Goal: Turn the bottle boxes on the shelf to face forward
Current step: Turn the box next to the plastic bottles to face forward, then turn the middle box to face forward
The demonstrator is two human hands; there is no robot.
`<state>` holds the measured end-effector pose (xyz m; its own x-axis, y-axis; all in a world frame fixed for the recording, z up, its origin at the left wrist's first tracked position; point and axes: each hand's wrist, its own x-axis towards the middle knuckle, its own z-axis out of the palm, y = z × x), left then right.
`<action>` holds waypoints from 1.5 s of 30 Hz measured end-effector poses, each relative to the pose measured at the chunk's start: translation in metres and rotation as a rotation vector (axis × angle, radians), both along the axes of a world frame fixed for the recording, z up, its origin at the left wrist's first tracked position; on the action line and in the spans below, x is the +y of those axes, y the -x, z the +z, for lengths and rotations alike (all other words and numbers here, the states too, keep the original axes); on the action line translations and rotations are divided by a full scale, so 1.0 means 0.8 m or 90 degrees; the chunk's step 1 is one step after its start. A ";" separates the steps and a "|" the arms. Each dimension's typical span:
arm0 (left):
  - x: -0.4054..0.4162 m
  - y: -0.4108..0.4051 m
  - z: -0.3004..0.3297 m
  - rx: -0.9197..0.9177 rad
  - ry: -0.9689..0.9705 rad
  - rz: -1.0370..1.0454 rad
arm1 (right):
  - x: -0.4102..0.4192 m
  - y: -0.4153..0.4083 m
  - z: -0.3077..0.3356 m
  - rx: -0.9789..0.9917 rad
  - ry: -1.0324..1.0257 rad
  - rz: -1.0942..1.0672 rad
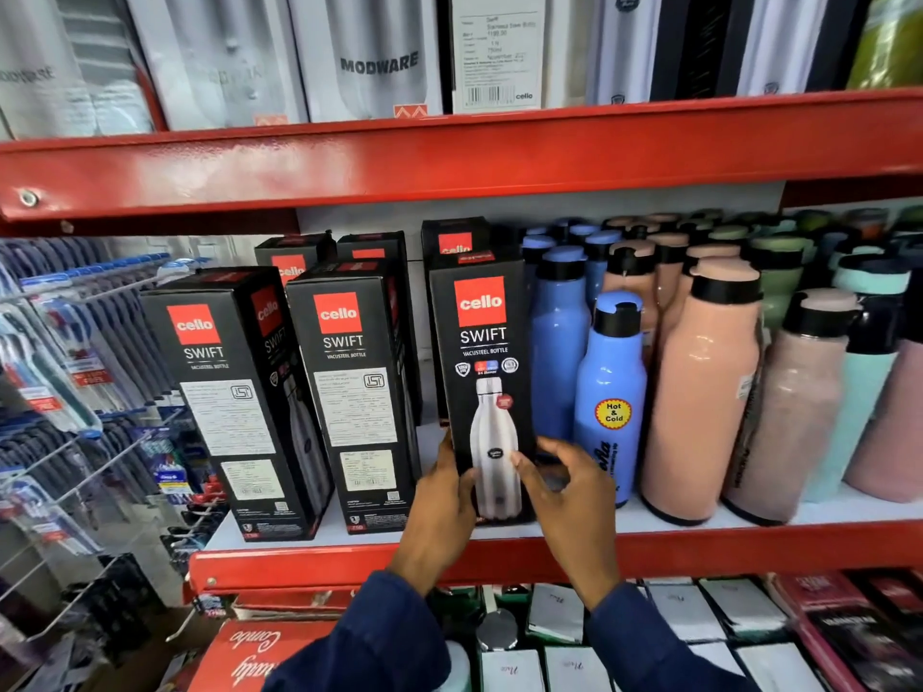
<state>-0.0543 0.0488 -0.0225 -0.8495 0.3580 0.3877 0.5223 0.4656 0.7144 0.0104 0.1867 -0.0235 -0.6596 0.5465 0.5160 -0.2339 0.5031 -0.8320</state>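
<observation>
Both hands clasp the right box (pixel 483 387) low down: left hand (pixel 442 496) on its left edge, right hand (pixel 569 484) at its right, thumb on the front. It stands near the shelf (pixel 749 546) edge, picture side forward. Advisable: square it up, keep clear of the blue bottle (pixel 610 392) beside it. Two boxes (pixel 294 397) left show label sides.

Three boxes (pixel 349 392) on shelf (pixel 499 556) — bottles (pixel 699 392) right.

Bright, even overhead light | glare on red shelf edge (pixel 449 157) | wide-angle bowing | blurred corners, sharp centre
</observation>
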 end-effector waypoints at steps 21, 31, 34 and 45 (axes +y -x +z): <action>-0.113 -0.071 0.042 0.157 0.038 0.195 | -0.056 -0.038 0.017 0.118 -0.077 0.030; -0.134 -0.027 0.038 0.072 0.067 0.257 | -0.139 0.019 0.026 -0.113 -0.045 0.229; -0.132 -0.018 0.034 0.037 0.014 0.225 | -0.143 0.024 0.034 -0.115 -0.051 0.216; -0.135 -0.028 0.034 0.043 -0.183 0.205 | -0.155 -0.006 0.039 0.010 0.045 0.201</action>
<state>-0.0320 -0.0593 0.0050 -0.8692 -0.0512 0.4918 0.4337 0.3990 0.8079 0.0152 0.0631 0.0079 -0.7942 0.3510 0.4961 -0.3829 0.3449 -0.8570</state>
